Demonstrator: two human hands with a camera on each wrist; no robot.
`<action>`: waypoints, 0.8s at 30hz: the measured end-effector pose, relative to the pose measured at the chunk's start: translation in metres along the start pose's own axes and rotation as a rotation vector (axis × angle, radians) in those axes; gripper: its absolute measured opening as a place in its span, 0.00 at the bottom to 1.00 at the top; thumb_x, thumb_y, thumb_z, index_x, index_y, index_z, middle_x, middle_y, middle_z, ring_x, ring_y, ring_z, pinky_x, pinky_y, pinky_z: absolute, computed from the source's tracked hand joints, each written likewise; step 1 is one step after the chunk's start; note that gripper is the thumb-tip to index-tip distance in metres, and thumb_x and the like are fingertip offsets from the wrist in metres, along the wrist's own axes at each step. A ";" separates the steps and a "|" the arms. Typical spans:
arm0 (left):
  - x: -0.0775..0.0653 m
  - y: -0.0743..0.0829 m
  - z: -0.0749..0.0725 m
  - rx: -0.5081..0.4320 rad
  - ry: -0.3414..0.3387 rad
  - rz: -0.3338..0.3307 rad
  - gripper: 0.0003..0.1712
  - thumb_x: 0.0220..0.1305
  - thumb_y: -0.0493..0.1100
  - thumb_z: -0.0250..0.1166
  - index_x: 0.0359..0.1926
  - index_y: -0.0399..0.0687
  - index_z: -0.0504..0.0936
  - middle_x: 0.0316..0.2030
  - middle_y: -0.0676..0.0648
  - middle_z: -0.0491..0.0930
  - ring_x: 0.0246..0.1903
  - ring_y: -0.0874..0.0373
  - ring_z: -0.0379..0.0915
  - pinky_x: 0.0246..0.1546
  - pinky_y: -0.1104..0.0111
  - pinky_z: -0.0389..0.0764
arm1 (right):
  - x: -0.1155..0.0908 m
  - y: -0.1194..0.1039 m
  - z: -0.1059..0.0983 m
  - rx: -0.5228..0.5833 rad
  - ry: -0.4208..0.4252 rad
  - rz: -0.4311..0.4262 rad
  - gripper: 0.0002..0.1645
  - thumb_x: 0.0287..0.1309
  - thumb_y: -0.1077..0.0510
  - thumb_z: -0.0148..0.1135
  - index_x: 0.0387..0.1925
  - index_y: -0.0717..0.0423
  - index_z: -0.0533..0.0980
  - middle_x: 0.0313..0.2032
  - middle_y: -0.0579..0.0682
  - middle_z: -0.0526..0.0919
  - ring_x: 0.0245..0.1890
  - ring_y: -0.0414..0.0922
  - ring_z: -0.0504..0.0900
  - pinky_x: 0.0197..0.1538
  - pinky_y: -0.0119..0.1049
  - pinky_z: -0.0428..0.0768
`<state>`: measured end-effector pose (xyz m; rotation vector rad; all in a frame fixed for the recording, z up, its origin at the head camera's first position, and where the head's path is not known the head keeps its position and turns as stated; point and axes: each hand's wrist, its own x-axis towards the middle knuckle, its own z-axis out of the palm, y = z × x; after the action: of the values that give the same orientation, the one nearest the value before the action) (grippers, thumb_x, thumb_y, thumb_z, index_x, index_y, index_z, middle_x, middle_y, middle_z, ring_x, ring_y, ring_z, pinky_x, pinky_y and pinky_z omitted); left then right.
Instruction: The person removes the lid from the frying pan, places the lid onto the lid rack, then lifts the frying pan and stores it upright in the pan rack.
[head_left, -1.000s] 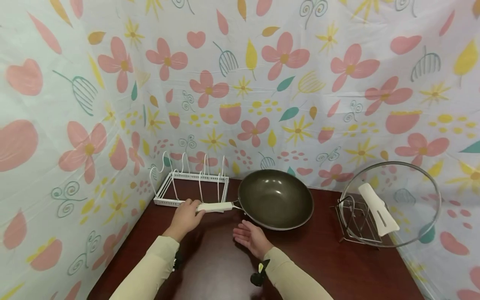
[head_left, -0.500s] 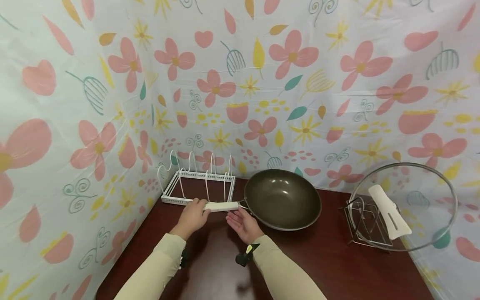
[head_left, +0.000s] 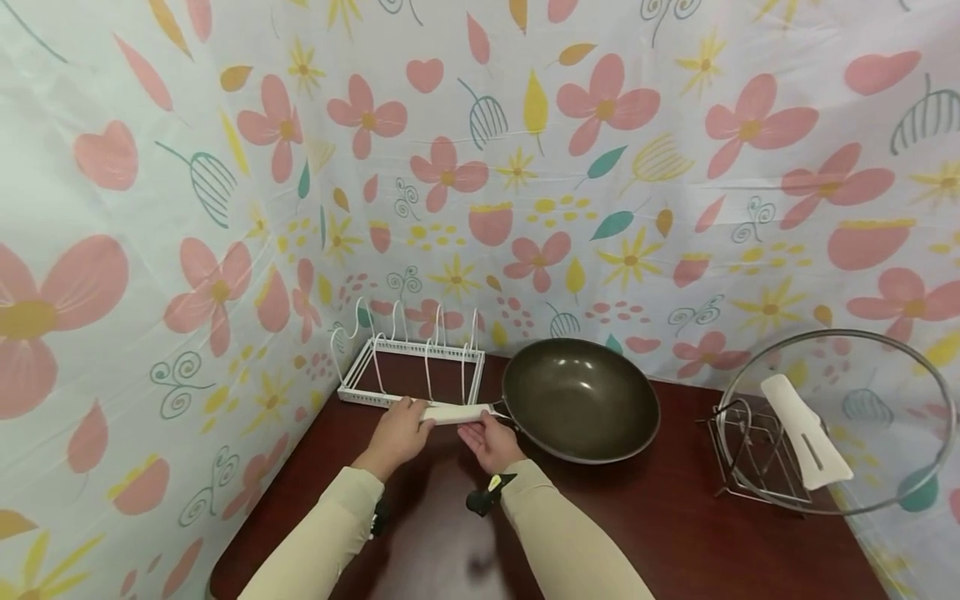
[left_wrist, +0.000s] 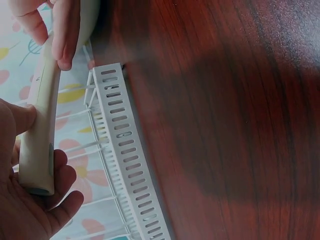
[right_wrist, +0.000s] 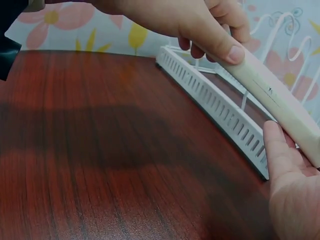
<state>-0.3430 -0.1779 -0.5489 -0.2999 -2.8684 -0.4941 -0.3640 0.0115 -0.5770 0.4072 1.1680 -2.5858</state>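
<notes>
A dark brown wok (head_left: 581,400) with a cream handle (head_left: 453,414) is at the back of the table, its inside facing up and towards me. My left hand (head_left: 397,437) grips the end of the handle, thumb on the near side. At the wok end, my right hand (head_left: 495,442) holds the same handle between thumb and fingers, mostly from below. In the left wrist view the handle (left_wrist: 44,110) runs between both hands, above the edge of a white wire rack (left_wrist: 131,155). Whether the wok's base touches the table is hidden.
Right of the wok, a glass lid (head_left: 948,417) with a cream knob-grip (head_left: 806,433) leans upright in a small metal wire stand (head_left: 761,496). Flower-printed sheets (head_left: 450,83) hang close behind and at the left of the dark red table (head_left: 442,533).
My right hand has moved left and up from beside the wok to the handle and taken hold of it. The left hand keeps its grip. The head view has turned slightly left.
</notes>
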 end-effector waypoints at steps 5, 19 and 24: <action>0.000 0.001 0.001 0.015 0.003 0.004 0.23 0.73 0.49 0.61 0.60 0.38 0.79 0.47 0.37 0.79 0.48 0.43 0.76 0.51 0.49 0.76 | 0.000 -0.001 0.001 -0.010 0.020 0.000 0.30 0.80 0.57 0.42 0.71 0.75 0.56 0.63 0.74 0.68 0.63 0.61 0.73 0.64 0.50 0.72; -0.002 -0.001 -0.002 -0.068 0.009 -0.002 0.22 0.70 0.50 0.65 0.57 0.40 0.81 0.48 0.39 0.81 0.48 0.44 0.77 0.52 0.49 0.76 | 0.004 -0.007 -0.004 -0.072 -0.005 -0.006 0.27 0.78 0.60 0.43 0.68 0.78 0.58 0.52 0.71 0.77 0.53 0.56 0.81 0.60 0.46 0.77; 0.000 -0.006 -0.002 -0.169 0.002 -0.045 0.19 0.71 0.50 0.63 0.55 0.43 0.83 0.48 0.42 0.83 0.47 0.47 0.79 0.50 0.52 0.78 | 0.004 -0.006 -0.007 -0.099 -0.022 -0.004 0.28 0.78 0.60 0.42 0.68 0.79 0.58 0.56 0.74 0.75 0.56 0.58 0.80 0.59 0.46 0.78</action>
<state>-0.3437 -0.1839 -0.5491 -0.2618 -2.8419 -0.7467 -0.3684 0.0205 -0.5789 0.3539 1.2844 -2.5168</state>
